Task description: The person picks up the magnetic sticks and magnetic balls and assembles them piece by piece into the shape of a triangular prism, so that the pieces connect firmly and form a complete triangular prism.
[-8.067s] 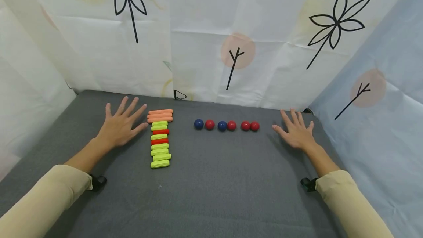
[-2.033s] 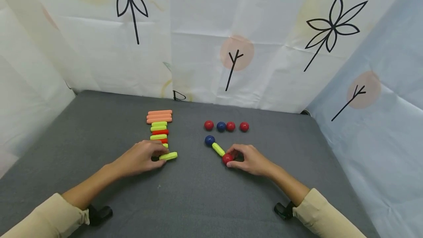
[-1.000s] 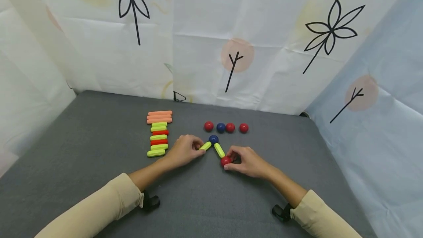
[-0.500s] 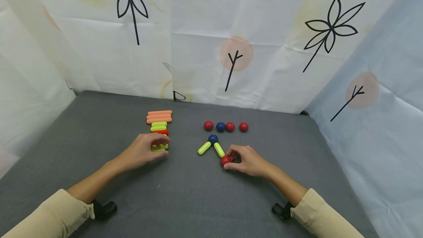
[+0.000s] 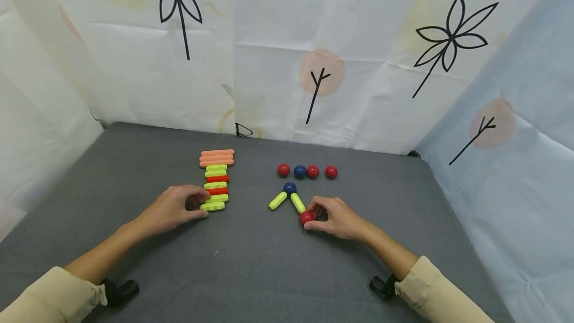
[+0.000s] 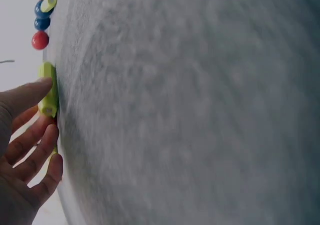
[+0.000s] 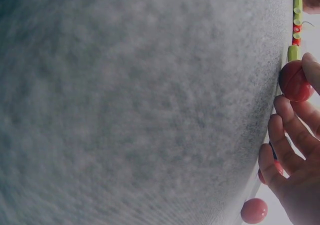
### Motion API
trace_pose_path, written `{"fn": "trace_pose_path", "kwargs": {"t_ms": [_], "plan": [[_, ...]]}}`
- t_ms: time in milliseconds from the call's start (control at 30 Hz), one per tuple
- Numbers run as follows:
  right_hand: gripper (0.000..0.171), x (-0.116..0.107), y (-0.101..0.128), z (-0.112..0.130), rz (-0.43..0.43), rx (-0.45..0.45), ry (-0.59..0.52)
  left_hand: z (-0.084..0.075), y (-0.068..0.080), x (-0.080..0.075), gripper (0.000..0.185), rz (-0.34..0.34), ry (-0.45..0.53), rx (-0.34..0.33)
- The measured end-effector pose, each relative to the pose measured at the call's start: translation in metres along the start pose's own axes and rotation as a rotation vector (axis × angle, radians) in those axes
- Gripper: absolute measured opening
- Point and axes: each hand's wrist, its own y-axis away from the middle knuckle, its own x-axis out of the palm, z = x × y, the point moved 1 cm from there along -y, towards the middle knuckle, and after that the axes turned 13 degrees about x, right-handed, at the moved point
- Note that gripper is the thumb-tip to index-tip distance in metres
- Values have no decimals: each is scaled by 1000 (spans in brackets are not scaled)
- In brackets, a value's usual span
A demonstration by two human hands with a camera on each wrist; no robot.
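Note:
On the grey table top (image 5: 269, 273), my right hand (image 5: 315, 213) pinches a red ball (image 5: 307, 217) (image 7: 295, 81) at the near end of a green stick (image 5: 298, 203). That stick runs up to a blue ball (image 5: 289, 188). A second green stick (image 5: 277, 201) slants down-left from the blue ball. My left hand (image 5: 200, 205) pinches the left end of the nearest green stick (image 5: 213, 207) (image 6: 48, 87) of a column of sticks (image 5: 217, 183), thumb on one side and fingers (image 6: 47, 135) on the other.
The column holds orange sticks (image 5: 217, 157) at the far end, then green and red ones. A row of loose balls lies behind the figure: red (image 5: 283, 170), blue (image 5: 300, 171), red (image 5: 312, 171), red (image 5: 331, 172). Printed cloth walls close in the back and both sides.
My left hand laid a second green stick against the blue ball, went back to the column and now holds its nearest green stick. My right hand has stayed on the red ball.

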Motion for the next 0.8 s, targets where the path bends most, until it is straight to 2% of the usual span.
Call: {"fn": "trace_pose_path", "kwargs": {"t_ms": [167, 367, 467, 600, 800], "plan": [[27, 0, 0, 0, -11, -13, 7, -8, -6, 5, 30, -16, -10, 3], [28, -1, 0, -1, -1, -7, 4, -30, -18, 12, 26, -44, -12, 33], [29, -2, 0, 0, 2, -2, 3, -44, -28, 23, 22, -35, 37, 50], [29, -2, 0, 2, 4, 7, 15, -63, -45, 44, 19, 12, 97, 52], [27, -1, 0, 4, 3, 20, 22, -85, -71, 75, 17, 63, 113, 70]]}}
